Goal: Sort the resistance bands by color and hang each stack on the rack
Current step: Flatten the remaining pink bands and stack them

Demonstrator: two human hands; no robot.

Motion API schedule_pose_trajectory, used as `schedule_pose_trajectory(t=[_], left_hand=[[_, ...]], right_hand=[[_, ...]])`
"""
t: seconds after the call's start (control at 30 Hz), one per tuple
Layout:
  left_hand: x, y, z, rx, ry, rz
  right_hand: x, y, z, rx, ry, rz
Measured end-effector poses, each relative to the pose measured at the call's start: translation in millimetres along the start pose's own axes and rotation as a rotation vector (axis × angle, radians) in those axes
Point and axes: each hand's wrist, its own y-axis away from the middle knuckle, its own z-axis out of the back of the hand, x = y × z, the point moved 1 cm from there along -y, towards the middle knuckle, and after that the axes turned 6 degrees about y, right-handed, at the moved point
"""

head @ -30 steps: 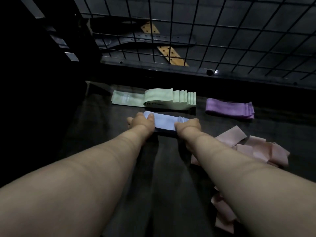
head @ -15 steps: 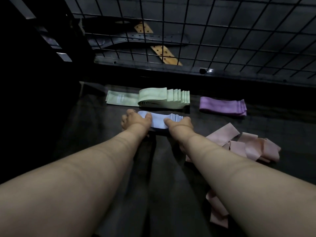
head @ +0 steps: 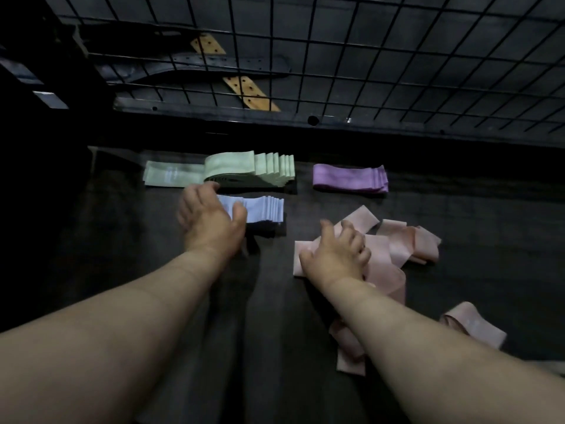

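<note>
Spanning the far edge of the counter (head: 137,270), the wire rack (head: 367,56) carries none of the coloured bands yet, so the sorting seems unfinished. The largest job left is the loose pink bands (head: 394,249), strewn toward the right edge and overlapping at odd angles, with one stray pink band (head: 474,325) lying nearer the front right corner. The green stack (head: 244,169) and the purple stack (head: 348,177) lie side by side along the far edge, already squared. The blue stack (head: 263,209) sits just in front of the green one.

The left hand (head: 211,221) rests on the blue stack's left end, its grip slack, fingers laid out and thumb across the top. The right hand (head: 336,255) is down on the near-left part of the pink heap with fingers bent; whether its grip has a band pinched cannot be told.

Doing this step well likely means lifting one pink band at a time, flattening it, and laying each squarely on the last, in bare counter apart from the blue stack.
</note>
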Motion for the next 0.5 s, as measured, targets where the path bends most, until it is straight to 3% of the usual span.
schedule_pose_trajectory(t=[0.07,0.17,0.23,0.37,0.5], left_hand=[[-8,23,-3,0.08,-0.066,-0.224],[-19,64,-13,0.243,-0.165,-0.467],[-27,89,-18,0.383,-0.204,-0.464],[-52,117,-8,0.705,-0.252,-0.285],[-80,126,24,0.817,-0.263,-0.273]], right_hand=[[-27,6,-6,0.093,0.146,0.087],[-50,13,0,0.003,0.169,0.169],[-58,22,10,-0.057,0.076,0.179],[-68,43,44,-0.161,-0.126,0.153],[-75,71,90,-0.148,-0.234,0.332]])
